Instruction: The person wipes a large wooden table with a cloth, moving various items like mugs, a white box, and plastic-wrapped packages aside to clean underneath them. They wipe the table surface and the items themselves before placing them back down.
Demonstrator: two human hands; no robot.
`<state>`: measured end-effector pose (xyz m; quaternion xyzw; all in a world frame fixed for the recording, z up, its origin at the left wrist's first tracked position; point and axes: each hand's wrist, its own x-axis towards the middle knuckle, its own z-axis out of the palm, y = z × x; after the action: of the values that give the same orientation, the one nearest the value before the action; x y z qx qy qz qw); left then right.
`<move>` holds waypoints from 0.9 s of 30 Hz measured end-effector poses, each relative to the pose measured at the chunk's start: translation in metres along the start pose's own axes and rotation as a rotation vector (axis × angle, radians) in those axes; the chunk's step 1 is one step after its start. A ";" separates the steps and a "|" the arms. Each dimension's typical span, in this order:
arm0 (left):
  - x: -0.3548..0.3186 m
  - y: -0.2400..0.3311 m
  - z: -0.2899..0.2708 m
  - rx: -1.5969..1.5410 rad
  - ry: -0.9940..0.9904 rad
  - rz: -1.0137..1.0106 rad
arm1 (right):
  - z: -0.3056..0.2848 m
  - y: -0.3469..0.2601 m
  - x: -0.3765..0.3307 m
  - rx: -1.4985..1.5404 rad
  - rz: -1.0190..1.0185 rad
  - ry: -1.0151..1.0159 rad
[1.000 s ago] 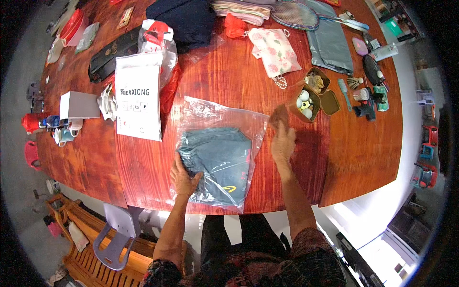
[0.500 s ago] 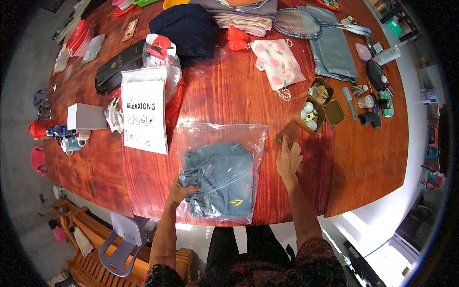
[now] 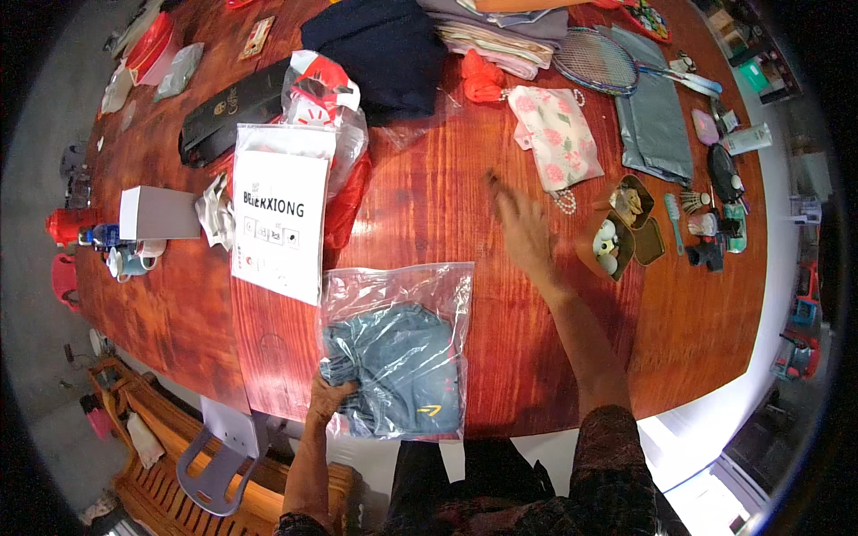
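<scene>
two hands: left hand [image 3: 329,396] grips clear bag [image 3: 398,353] w/ teal garment [image 3: 393,366]; right hand [image 3: 527,234] open, empty.

- The right hand [image 3: 523,234] is smeared by motion blur; its fingers cannot be told apart, nor whether it touches the table [image 3: 429,214].
- The left hand [image 3: 329,399] has its fingertips hidden under the clear bag [image 3: 398,348] edge.
- The folded blue-grey garment [image 3: 393,366] is veiled by plastic glare.
- The dark-red table's far end is cut off by the picture's top edge.
- The small items [image 3: 706,223] at right are too small to tell.
</scene>
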<state>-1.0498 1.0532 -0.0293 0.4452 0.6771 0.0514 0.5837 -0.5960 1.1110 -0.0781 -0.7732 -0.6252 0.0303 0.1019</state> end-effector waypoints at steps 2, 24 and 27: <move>0.000 0.005 0.002 -0.080 -0.031 -0.005 | 0.007 0.009 0.027 -0.012 0.219 0.241; -0.006 -0.025 -0.020 -0.184 -0.150 -0.024 | 0.032 -0.122 0.055 0.376 -0.313 -0.089; -0.021 -0.024 -0.029 -0.228 -0.208 -0.030 | 0.044 -0.114 0.077 0.458 -0.097 -0.068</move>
<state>-1.0887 1.0378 -0.0194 0.3685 0.6093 0.0728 0.6983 -0.6966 1.2141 -0.0923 -0.6974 -0.6415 0.1925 0.2552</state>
